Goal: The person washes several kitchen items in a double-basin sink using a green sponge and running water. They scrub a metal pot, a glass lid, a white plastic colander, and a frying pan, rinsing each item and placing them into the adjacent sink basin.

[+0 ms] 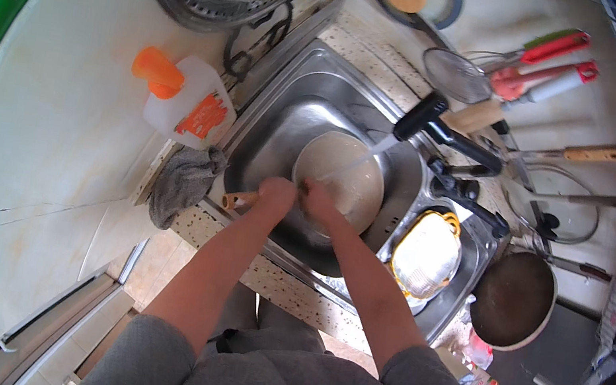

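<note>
A light-coloured round pan point(353, 191) with a wooden handle point(239, 200) lies in the larger bowl of a stainless steel sink point(271, 120). My left hand point(277, 194) is closed around the handle near the pan's rim. At the pan's near left edge is my right hand point(316, 200), its fingers curled; whether they grip something is hidden. Water runs into the pan from the black faucet point(422, 117). Cloudy liquid seems to lie in the pan.
A yellow-rimmed strainer basket point(427, 257) sits in the smaller bowl. Left of the sink are a grey cloth point(185, 185) and a plastic jug point(195, 105). A dark frying pan point(514, 301) stands at right, and utensils hang on the wall, among them a mesh skimmer point(456, 74).
</note>
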Motion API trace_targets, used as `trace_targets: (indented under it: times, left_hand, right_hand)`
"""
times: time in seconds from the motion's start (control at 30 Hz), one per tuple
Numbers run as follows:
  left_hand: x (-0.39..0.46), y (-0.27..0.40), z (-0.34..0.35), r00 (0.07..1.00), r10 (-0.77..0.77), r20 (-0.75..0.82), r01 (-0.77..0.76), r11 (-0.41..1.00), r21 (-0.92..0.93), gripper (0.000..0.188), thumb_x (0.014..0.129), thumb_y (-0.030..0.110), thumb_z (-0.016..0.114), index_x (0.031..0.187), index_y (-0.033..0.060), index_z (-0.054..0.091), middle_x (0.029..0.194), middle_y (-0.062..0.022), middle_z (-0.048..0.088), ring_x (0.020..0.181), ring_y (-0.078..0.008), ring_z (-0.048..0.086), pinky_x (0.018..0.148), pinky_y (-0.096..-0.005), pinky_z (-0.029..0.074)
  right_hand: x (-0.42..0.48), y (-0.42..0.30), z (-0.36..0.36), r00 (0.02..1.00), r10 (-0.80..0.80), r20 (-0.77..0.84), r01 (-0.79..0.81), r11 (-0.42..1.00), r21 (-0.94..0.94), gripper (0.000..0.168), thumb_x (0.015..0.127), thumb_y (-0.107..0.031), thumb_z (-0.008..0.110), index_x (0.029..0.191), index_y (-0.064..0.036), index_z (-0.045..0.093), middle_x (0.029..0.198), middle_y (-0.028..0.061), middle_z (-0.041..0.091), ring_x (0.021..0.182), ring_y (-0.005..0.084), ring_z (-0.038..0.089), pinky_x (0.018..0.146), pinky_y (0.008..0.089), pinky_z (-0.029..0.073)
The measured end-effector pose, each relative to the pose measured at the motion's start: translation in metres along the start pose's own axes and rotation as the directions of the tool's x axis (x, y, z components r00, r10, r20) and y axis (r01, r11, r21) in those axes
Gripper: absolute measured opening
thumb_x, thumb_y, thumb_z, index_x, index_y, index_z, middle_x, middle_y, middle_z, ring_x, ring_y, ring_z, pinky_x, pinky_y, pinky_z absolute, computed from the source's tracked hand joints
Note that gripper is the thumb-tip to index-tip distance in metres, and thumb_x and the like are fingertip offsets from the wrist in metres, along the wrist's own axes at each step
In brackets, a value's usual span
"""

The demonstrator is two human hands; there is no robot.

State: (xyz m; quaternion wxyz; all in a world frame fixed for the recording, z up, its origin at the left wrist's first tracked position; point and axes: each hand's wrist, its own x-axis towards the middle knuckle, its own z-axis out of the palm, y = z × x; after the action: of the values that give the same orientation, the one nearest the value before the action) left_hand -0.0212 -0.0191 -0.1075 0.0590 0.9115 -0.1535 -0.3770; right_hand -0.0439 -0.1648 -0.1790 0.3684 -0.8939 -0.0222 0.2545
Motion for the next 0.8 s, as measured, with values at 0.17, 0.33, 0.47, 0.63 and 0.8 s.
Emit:
trace_targets:
  times: [0.17, 0.33, 0.47, 0.63, 0.8]
  left_hand:
    - [-0.015, 0.011, -0.001, 0.939, -0.049, -0.340, 0.095, 0.988, 0.120, 0.029, 0.079, 0.013, 0.057, 0.108, 0.0083, 0.059, 0.112, -0.0143, 0.057, 0.080, -0.0245, 0.064, 0.063, -0.0351, 0.053]
    - [-0.032, 0.010, 0.009, 0.788, 0.376, -0.487, -0.081, 0.848, 0.523, 0.024, 0.078, 0.014, 0.059, 0.101, 0.0078, 0.057, 0.114, -0.0118, 0.050, 0.076, -0.0250, 0.064, 0.061, -0.0357, 0.053]
    - [-0.024, 0.003, 0.002, 0.872, 0.453, -0.187, -0.375, 0.862, 0.341, 0.023, 0.076, 0.012, 0.060, 0.098, 0.0082, 0.056, 0.109, -0.0126, 0.053, 0.077, -0.0280, 0.063, 0.065, -0.0403, 0.052]
    - [-0.033, 0.010, -0.043, 0.838, 0.542, -0.065, -0.536, 0.839, 0.091, 0.030, 0.073, 0.011, 0.061, 0.101, 0.0056, 0.052, 0.094, -0.0167, 0.059, 0.062, -0.0225, 0.061, 0.052, -0.0353, 0.050]
    - [-0.057, 0.039, -0.085, 0.894, 0.361, 0.267, -0.088, 0.724, -0.684, 0.034, 0.077, 0.006, 0.058, 0.108, 0.0061, 0.045, 0.078, -0.0063, 0.052, 0.048, -0.0122, 0.048, 0.037, -0.0266, 0.036]
  right_hand:
    - [-0.088, -0.021, -0.046, 0.978, 0.182, 0.102, -0.204, 0.936, 0.288, 0.030, 0.085, -0.022, 0.059, 0.108, -0.002, 0.055, 0.089, 0.0145, 0.063, 0.080, 0.0224, 0.059, 0.070, 0.0359, 0.047]
    - [-0.157, -0.037, -0.071, 0.886, 0.326, -0.328, -0.020, 0.736, 0.677, 0.022, 0.088, -0.019, 0.058, 0.104, -0.004, 0.055, 0.080, 0.0020, 0.058, 0.070, 0.0089, 0.053, 0.063, 0.0244, 0.044]
    - [-0.212, -0.052, -0.073, 0.797, 0.381, -0.469, 0.282, 0.451, 0.847, 0.017, 0.091, -0.016, 0.055, 0.104, -0.006, 0.052, 0.082, -0.0029, 0.053, 0.075, 0.0053, 0.049, 0.066, 0.0211, 0.042]
    - [-0.273, -0.067, -0.068, 0.689, 0.516, -0.509, 0.362, 0.364, 0.858, 0.017, 0.090, -0.013, 0.055, 0.104, -0.005, 0.052, 0.086, -0.0012, 0.057, 0.077, 0.0062, 0.052, 0.069, 0.0226, 0.046]
    - [-0.297, -0.078, -0.065, 0.553, 0.624, -0.552, 0.410, 0.373, 0.833, 0.015, 0.090, -0.013, 0.055, 0.102, -0.005, 0.052, 0.085, -0.0001, 0.057, 0.076, 0.0073, 0.053, 0.068, 0.0235, 0.046]
